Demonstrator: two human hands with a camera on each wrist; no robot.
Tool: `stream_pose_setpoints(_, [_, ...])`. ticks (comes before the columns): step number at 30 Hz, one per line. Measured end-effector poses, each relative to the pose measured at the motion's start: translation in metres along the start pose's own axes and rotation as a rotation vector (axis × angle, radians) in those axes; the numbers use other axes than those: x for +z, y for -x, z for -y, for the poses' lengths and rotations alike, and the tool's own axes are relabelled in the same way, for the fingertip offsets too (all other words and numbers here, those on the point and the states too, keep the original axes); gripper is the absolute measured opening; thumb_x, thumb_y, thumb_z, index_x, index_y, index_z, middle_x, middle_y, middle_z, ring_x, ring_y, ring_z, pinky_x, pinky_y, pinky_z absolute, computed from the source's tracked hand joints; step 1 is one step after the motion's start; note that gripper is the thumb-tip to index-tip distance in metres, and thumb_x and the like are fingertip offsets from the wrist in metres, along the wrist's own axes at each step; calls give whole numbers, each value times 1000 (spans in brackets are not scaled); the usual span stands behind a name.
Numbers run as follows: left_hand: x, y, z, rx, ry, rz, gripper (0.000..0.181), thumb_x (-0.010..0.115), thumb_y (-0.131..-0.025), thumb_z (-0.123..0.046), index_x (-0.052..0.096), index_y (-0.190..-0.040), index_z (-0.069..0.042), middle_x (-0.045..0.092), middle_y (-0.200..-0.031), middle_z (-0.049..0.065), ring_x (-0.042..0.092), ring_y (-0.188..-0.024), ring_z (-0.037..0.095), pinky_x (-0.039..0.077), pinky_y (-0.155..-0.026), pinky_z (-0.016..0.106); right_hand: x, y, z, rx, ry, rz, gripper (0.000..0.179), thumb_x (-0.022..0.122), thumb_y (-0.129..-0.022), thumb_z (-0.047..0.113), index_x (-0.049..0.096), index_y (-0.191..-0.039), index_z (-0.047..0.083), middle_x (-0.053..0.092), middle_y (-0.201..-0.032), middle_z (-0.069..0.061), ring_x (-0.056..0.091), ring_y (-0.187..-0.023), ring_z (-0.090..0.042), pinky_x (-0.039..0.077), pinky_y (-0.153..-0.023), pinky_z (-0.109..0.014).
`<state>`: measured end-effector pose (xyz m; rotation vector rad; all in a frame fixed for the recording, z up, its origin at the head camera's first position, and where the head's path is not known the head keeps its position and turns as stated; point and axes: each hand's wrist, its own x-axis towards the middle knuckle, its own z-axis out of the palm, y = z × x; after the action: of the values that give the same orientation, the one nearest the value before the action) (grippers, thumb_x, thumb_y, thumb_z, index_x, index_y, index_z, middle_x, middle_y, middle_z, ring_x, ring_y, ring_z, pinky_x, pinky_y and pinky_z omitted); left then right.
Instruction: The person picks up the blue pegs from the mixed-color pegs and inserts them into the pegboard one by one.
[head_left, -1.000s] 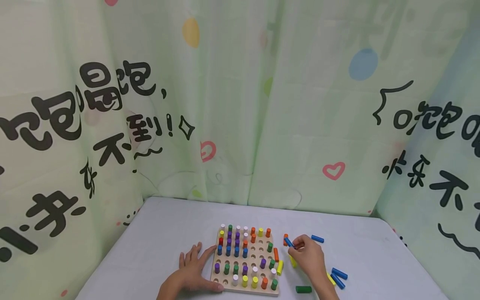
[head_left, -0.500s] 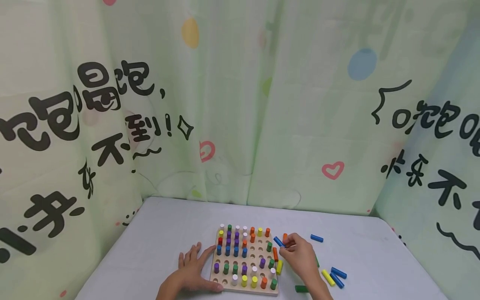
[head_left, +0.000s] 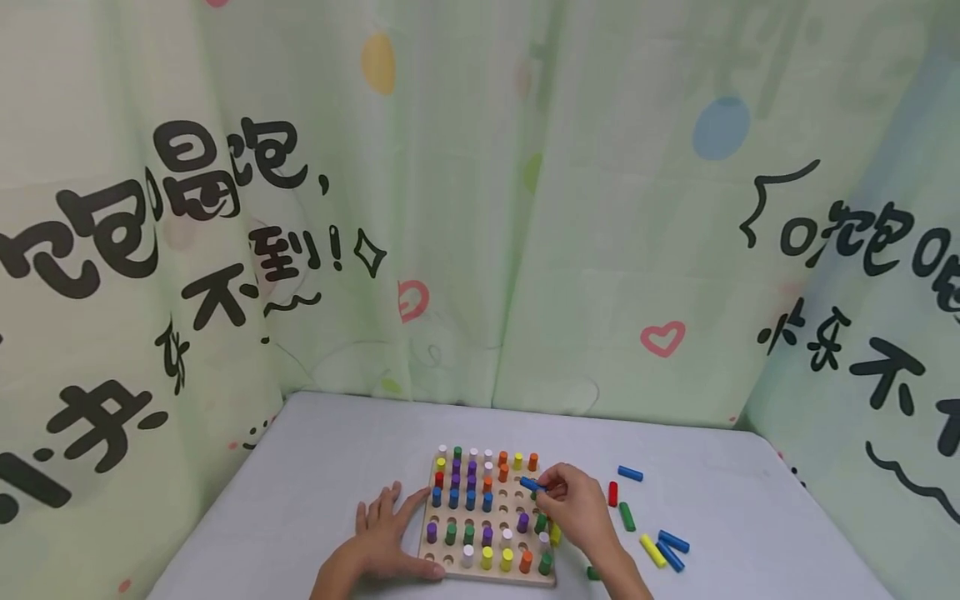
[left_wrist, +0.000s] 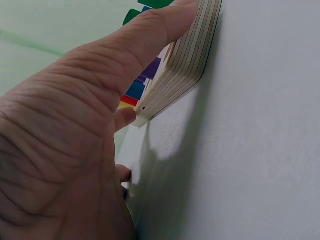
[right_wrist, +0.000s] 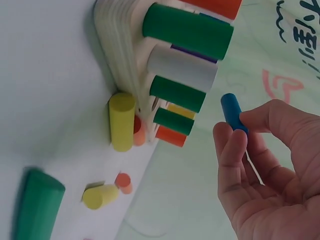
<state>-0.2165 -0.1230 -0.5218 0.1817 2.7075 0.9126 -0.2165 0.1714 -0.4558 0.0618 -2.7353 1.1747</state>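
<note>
1. Blue wooden peg (head_left: 530,482) sits pinched between the thumb and fingertips of the right hand (head_left: 573,510), held above the right part of the wooden pegboard (head_left: 435,557), over its open holes; the right wrist view shows the same blue peg (right_wrist: 232,112) gripped at one end, its free end pointing toward the standing pegs
2. Right-hand fingers (right_wrist: 231,150) are curled and clamped on the peg, thumb on one side and fingertips on the other
3. Left hand (head_left: 386,537) lies flat on the grey surface (head_left: 315,467) at the board's left edge; its fingers are straight and spread, and in the left wrist view the thumb (left_wrist: 150,35) presses against the layered side of the pegboard (left_wrist: 187,60)
4. Standing pegs fill much of the board: white, purple, blue, green, red, yellow and orange ones in the far rows, with a near row that includes a white peg (head_left: 467,555), a yellow peg (head_left: 488,557) and an orange peg (head_left: 526,560)
5. Close to the wrist camera stand a green peg (right_wrist: 187,31) and a white peg (right_wrist: 182,67), with a loose yellow peg (right_wrist: 122,120) lying against the board's edge
6. Loose pegs lie on the surface right of the board: a red one (head_left: 612,493), a green one (head_left: 626,516), a yellow one (head_left: 652,550), two blue ones (head_left: 672,547) side by side, and a lone blue one (head_left: 630,472) farther back
7. Pale green curtains (head_left: 480,208) printed with black characters, hearts and dots hang behind and beside the surface
</note>
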Motion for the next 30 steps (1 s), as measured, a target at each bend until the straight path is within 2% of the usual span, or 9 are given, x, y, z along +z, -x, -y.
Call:
stream_pose_setpoints(8, [2, -2, 4, -1, 6, -12, 125, 86, -52, -79, 40, -155, -25, 17, -164, 29, 14, -150, 53, -3, -118, 73, 11, 0, 7, -52, 6, 63, 12, 76, -87, 1, 72, -98, 4, 67, -87, 0, 60, -77, -13, 58, -71, -24])
stream_pose_setpoints(12, [0, -1, 2, -4, -19, -9, 122, 87, -56, -75, 39, -156, -24, 17, -164, 29, 14, -150, 53, -2, -119, 73, 13, -2, 9, -91, -2, 97, 10, 75, -89, 1, 72, -98, 2, 68, -87, 0, 60, -77, -13, 57, -70, -23])
stream_pose_setpoints(16, [-4, 1, -2, -8, -31, 5, 118, 88, -60, -70, 38, -156, -22, 17, -164, 29, 13, -150, 54, -3, -119, 73, 16, -5, 10, -85, 9, 131, 9, 76, -90, 3, 73, -98, 3, 68, -87, 1, 60, -77, -13, 58, -71, -24])
stream_pose_setpoints(24, [-2, 0, -1, 3, -2, -9, 121, 87, -56, -75, 40, -155, -23, 17, -164, 29, 13, -150, 54, -4, -118, 73, 22, -11, 13, -101, 62, 155, 6, 76, -90, 5, 72, -95, 5, 66, -84, 2, 57, -75, -12, 55, -68, -24])
stream_pose_setpoints(30, [-3, 2, -1, -9, -6, 7, 121, 85, -58, -76, 38, -156, -23, 16, -165, 29, 11, -152, 53, -5, -119, 72, 24, -12, 11, -102, 75, 181, 5, 76, -91, 6, 72, -94, 7, 66, -84, 3, 55, -74, -12, 54, -66, -22])
